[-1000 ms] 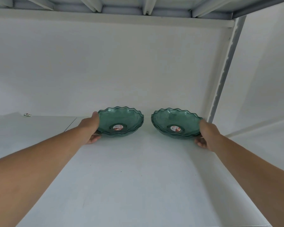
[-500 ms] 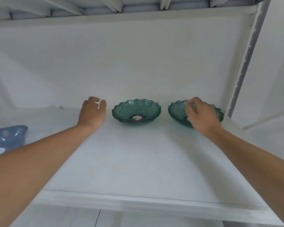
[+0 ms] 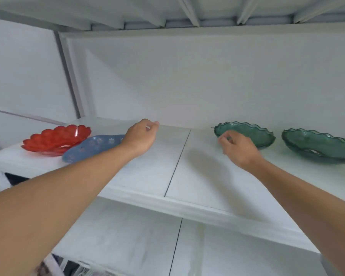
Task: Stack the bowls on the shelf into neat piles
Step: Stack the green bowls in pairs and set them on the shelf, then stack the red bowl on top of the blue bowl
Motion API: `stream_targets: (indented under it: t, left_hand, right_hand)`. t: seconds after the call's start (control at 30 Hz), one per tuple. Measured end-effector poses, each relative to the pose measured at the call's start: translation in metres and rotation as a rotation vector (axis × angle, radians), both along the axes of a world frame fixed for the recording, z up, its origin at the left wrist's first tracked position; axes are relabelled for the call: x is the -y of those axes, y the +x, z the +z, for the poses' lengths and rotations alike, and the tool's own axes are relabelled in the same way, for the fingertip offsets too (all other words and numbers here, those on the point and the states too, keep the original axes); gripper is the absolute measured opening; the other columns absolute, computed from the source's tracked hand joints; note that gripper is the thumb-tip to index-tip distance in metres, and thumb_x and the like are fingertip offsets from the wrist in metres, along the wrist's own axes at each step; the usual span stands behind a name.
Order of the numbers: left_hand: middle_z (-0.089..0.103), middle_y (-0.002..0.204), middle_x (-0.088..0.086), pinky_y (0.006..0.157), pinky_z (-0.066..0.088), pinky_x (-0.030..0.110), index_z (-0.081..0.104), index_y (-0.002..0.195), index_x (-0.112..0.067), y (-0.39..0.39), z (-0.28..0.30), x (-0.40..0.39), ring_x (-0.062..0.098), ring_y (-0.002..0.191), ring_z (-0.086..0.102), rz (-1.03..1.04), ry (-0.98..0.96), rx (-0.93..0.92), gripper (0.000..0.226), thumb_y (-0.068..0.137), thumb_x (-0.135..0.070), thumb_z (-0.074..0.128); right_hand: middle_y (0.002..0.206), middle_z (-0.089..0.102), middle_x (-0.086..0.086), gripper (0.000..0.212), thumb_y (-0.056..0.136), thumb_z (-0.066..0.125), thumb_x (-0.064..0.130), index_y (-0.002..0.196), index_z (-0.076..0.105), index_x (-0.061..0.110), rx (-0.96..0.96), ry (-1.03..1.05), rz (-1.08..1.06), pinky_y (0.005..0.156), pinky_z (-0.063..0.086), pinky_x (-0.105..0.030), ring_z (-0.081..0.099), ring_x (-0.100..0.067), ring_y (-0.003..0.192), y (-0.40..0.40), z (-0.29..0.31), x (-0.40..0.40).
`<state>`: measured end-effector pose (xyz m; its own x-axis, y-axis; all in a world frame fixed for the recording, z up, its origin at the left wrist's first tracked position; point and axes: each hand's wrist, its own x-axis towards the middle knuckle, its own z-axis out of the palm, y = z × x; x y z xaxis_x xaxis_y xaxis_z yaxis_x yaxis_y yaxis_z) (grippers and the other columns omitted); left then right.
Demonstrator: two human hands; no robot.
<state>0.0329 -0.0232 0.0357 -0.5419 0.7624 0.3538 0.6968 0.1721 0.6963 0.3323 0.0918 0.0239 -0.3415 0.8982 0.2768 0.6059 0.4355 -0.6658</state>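
Both hands have let go of the two green bowls since a sec ago & view swung left. Left hand (image 3: 140, 137) now mid-frame over bare shelf (image 3: 197, 176), loosely curled, holding nothing. Right hand (image 3: 238, 149) half-curled just in front of near green bowl (image 3: 247, 134); contact w/ rim unclear. Second green bowl (image 3: 319, 146) at right edge, apart. Red bowl (image 3: 56, 138) & blue bowl (image 3: 94, 145) mid-left, overlapping. Nothing stacked yet; prob. heading for those next.

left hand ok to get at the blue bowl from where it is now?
Probably yes. The left hand hovers empty just right of the blue bowl, nothing between them. The red bowl sits against the blue bowl's far-left side, maybe overlapping.
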Motion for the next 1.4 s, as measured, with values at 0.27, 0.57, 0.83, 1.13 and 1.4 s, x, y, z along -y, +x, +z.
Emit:
stream_targets:
  t: [0.27, 0.57, 0.83, 1.13, 1.4]
  left_hand:
    - [0.066, 0.1, -0.012, 0.08, 0.037, 0.033, 0.067, 0.112, -0.031, -0.131, 0.027, 0.091, 0.019, 0.098, 0.06, 0.108, -0.123, -0.125, 0.049, 0.098, -0.065, 0.036]
    - [0.068, 0.1, -0.01, 0.083, 0.042, 0.036, 0.065, 0.099, -0.028, -0.215, -0.001, 0.177, 0.02, 0.102, 0.063, 0.322, -0.145, -0.115, 0.042, 0.098, -0.057, 0.034]
    - [0.057, 0.146, 0.011, 0.11, 0.045, 0.055, 0.058, 0.146, -0.024, -0.303, -0.022, 0.214, 0.035, 0.133, 0.054, 0.494, -0.193, -0.17, 0.059, 0.103, -0.058, 0.034]
    - [0.05, 0.153, 0.015, 0.108, 0.045, 0.048, 0.045, 0.156, -0.02, -0.416, -0.053, 0.189, 0.038, 0.135, 0.054, 0.352, -0.323, 0.012, 0.069, 0.101, -0.061, 0.04]
    - [0.074, 0.085, 0.013, 0.042, 0.049, 0.027, 0.069, 0.108, -0.003, -0.45, -0.057, 0.151, 0.023, 0.046, 0.066, 0.114, -0.204, 0.586, 0.017, 0.099, -0.01, 0.057]
  right_hand:
    - [0.083, 0.079, -0.003, 0.032, 0.086, 0.049, 0.053, 0.099, 0.066, 0.03, -0.012, -0.217, 0.146, 0.049, 0.05, -0.029, 0.066, -0.023, 0.056, -0.159, -0.01, 0.062]
    - [0.096, 0.073, -0.009, 0.036, 0.092, 0.044, 0.056, 0.103, 0.059, 0.026, 0.15, -0.178, 0.294, 0.079, 0.065, -0.048, 0.075, -0.038, 0.083, -0.273, -0.025, 0.068]
    - [0.128, 0.067, -0.011, 0.062, 0.1, 0.044, 0.06, 0.145, 0.045, 0.018, 0.295, -0.023, 0.16, 0.087, 0.05, -0.044, 0.065, -0.039, 0.112, -0.317, -0.039, 0.052]
    - [0.102, 0.071, -0.006, 0.03, 0.102, 0.051, 0.044, 0.106, 0.064, 0.017, 0.382, -0.12, 0.065, 0.086, 0.055, -0.043, 0.066, -0.027, 0.092, -0.343, -0.038, 0.043]
    - [0.089, 0.068, -0.013, 0.022, 0.1, 0.054, 0.025, 0.093, 0.061, 0.005, 0.229, -0.28, -0.028, 0.063, 0.043, -0.035, 0.058, -0.028, 0.072, -0.346, -0.037, 0.052]
